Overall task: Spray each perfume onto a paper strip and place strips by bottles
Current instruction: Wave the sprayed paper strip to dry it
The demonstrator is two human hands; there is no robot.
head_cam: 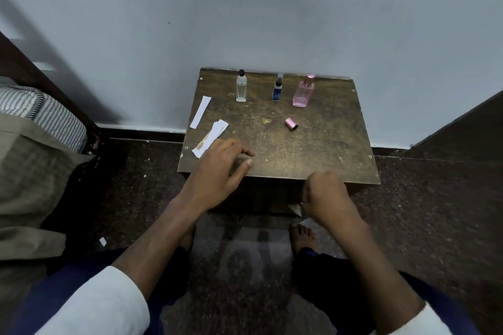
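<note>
Likely the right hand (325, 196), curled off the worktop (313, 144) edge around what seems a paper strip (296, 209), drops it, while the open left hand (217, 168) nudges the strip pile (211, 137), far from the bottles (303, 91).

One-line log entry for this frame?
left hand: open, by strip pile | right hand: pinching paper strip | pink bottle: uncapped | pink cap: on table
</note>
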